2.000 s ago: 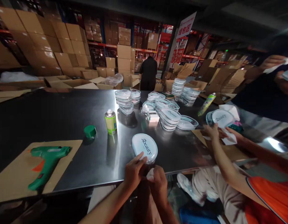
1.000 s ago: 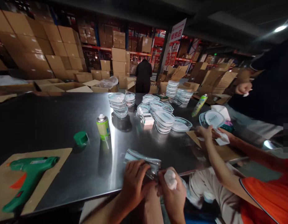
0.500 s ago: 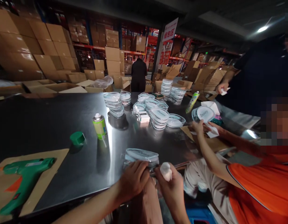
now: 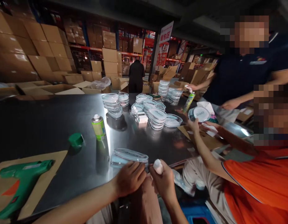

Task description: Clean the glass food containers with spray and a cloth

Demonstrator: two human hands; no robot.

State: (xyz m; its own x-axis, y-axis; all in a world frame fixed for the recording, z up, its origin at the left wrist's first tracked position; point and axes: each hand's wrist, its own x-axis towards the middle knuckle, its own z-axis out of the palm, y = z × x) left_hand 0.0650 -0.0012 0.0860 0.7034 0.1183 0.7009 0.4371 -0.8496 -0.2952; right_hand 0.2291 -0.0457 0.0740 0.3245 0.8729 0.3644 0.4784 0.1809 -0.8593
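Observation:
Beside the table's near edge, my left hand has its fingers bent over the near side of a clear oval plastic case with a pale blue inside and dark lettering on its lid. Its fingertips are partly hidden. Closed in my right hand is a white wad of cloth or tissue, its rounded end sticking up by the thumb. That hand is close to the case's right end; I cannot tell whether it touches. A green spray can stands beyond the case, near a green cap.
A green glue gun lies on cardboard at left. Stacked clear cases and a small white box stand farther back. At right, a person in orange holds another case; a dark-shirted person reaches near a second spray can.
The case has shifted left on the table, and my right hand with the white wad has come closer to my left. The dark-shirted person has leaned into view, a hand near the far spray can.

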